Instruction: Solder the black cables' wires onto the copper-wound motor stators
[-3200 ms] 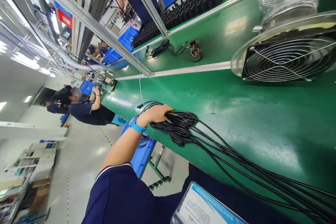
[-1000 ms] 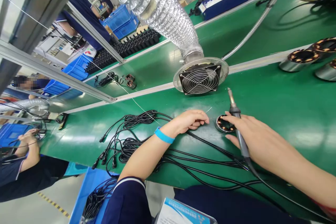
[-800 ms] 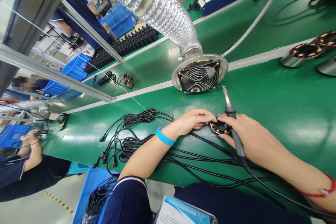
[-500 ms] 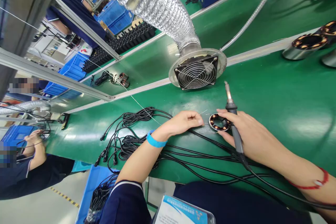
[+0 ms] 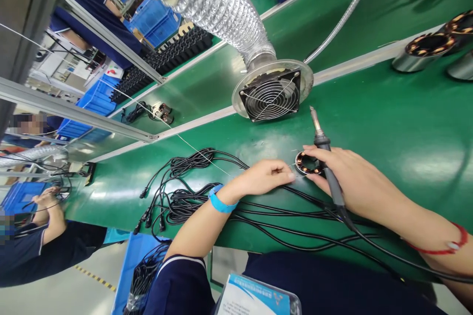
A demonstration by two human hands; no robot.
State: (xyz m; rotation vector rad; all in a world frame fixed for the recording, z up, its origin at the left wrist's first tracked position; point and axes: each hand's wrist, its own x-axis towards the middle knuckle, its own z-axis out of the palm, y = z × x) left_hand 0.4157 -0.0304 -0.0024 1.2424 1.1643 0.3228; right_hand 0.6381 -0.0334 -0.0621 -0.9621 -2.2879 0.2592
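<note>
My right hand (image 5: 356, 184) grips a soldering iron (image 5: 333, 187), its metal tip pointing up and away over the bench. The thumb and fingers of that same hand also hold a small motor stator (image 5: 300, 167), a ring with copper windings. Close to the stator's left side, my left hand (image 5: 264, 177) is closed in a pinch on thin solder wire (image 5: 195, 149). The wire runs down from the upper left to this hand, and a short end shows near the ring. Black cables (image 5: 291, 210) pass beneath both hands.
A fume extractor fan (image 5: 272, 100) on a silver duct (image 5: 229, 5) stands behind the hands. Coiled cables (image 5: 185, 206) lie to the left, and larger stators (image 5: 423, 54) at the far right. A metal frame post (image 5: 111, 123) crosses the left side; a co-worker's hands (image 5: 47, 199) are beyond.
My left hand has moved slightly right, closer to the stator, bringing the wire end to its rim. The right hand still holds the iron and the ring, and the view has shifted a little.
</note>
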